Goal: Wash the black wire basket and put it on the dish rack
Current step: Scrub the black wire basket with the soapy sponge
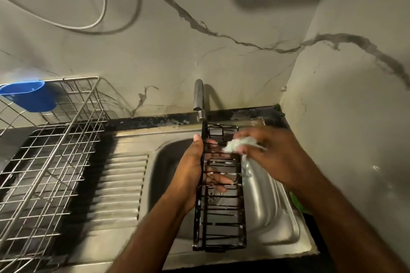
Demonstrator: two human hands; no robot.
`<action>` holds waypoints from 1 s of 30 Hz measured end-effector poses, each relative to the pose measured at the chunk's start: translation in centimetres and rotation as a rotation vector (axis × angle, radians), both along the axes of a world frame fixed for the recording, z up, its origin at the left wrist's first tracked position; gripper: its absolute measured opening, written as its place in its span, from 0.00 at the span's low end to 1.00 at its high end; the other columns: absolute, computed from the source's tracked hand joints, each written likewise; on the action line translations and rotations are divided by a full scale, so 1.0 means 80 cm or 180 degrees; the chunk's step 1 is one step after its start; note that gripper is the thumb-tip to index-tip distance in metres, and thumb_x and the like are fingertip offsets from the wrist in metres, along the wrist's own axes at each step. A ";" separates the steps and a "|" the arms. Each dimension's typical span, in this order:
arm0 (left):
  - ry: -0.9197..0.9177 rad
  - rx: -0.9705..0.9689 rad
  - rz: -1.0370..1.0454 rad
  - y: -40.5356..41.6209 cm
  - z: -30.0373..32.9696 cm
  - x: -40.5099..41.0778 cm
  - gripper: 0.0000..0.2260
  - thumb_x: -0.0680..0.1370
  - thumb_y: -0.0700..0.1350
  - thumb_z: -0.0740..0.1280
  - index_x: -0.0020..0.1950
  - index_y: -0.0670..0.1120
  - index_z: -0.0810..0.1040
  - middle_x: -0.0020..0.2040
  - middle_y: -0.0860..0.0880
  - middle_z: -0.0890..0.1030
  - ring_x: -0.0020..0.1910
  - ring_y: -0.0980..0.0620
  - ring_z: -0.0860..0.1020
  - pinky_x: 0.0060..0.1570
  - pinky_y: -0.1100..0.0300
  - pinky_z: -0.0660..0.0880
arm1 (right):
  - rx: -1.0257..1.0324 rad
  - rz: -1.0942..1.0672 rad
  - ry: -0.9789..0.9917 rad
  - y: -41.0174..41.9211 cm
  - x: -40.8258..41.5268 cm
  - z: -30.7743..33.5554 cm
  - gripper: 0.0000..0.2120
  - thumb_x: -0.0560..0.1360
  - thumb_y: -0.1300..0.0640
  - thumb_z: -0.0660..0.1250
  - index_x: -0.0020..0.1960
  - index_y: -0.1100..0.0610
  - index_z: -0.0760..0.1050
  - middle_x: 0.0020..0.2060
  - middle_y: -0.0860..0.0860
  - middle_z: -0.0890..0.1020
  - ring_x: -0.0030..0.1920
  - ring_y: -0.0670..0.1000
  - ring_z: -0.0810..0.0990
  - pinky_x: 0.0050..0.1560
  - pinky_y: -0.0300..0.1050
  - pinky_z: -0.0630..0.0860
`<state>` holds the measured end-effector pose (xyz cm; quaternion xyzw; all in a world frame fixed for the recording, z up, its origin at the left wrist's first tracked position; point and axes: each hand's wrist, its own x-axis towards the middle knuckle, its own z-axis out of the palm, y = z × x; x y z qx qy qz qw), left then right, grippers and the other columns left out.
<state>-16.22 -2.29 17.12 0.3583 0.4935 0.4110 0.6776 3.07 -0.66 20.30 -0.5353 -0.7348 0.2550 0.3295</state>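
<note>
Black wire basket (221, 195) in left grip (195, 170), soapy sponge (238, 144) in right (273, 153)

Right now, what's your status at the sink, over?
Left hand grips black wire basket over sink. Right hand scrubs it with soapy sponge. Dish rack sits left, path open.

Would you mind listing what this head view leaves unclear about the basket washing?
- Right hand: motion blur hides how its fingers hold the pale sponge.
- Tap: running water cannot be told.
- Green item: hidden by the right forearm.
- Dish rack: cut off at the left edge.
</note>
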 end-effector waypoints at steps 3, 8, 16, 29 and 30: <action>0.0178 0.0250 -0.0179 -0.003 -0.002 0.005 0.30 0.85 0.64 0.47 0.65 0.43 0.75 0.56 0.44 0.86 0.26 0.43 0.79 0.29 0.53 0.80 | 0.0824 -0.0465 0.0361 0.001 -0.008 0.006 0.12 0.73 0.60 0.75 0.56 0.52 0.83 0.49 0.42 0.82 0.50 0.36 0.80 0.53 0.26 0.72; 0.0274 0.0296 -0.0414 -0.004 0.001 0.006 0.34 0.82 0.68 0.45 0.65 0.45 0.77 0.56 0.45 0.86 0.34 0.37 0.83 0.34 0.50 0.83 | 0.0557 -0.0192 -0.0279 0.010 -0.039 -0.012 0.13 0.78 0.61 0.69 0.61 0.54 0.82 0.55 0.48 0.78 0.54 0.39 0.74 0.55 0.19 0.63; 0.0129 0.0711 -0.0542 -0.012 0.004 0.005 0.32 0.79 0.71 0.39 0.67 0.62 0.75 0.65 0.51 0.82 0.38 0.32 0.84 0.35 0.48 0.83 | 0.0718 0.0067 -0.0231 -0.001 -0.059 -0.007 0.09 0.80 0.57 0.67 0.58 0.53 0.81 0.53 0.43 0.77 0.51 0.32 0.70 0.52 0.21 0.63; 0.0526 0.0777 -0.0214 -0.014 -0.007 0.016 0.36 0.80 0.69 0.37 0.62 0.56 0.80 0.60 0.51 0.84 0.28 0.37 0.80 0.36 0.46 0.76 | 0.0957 0.0050 -0.0344 0.009 -0.056 -0.017 0.10 0.75 0.60 0.71 0.55 0.51 0.83 0.51 0.44 0.84 0.54 0.47 0.77 0.53 0.46 0.75; 0.0513 0.0757 -0.0207 -0.015 -0.007 0.015 0.36 0.79 0.69 0.36 0.62 0.56 0.80 0.60 0.52 0.85 0.29 0.37 0.80 0.37 0.44 0.77 | 0.0860 0.0047 -0.0201 0.011 -0.056 -0.017 0.10 0.75 0.60 0.71 0.55 0.50 0.84 0.50 0.44 0.84 0.54 0.46 0.78 0.52 0.49 0.77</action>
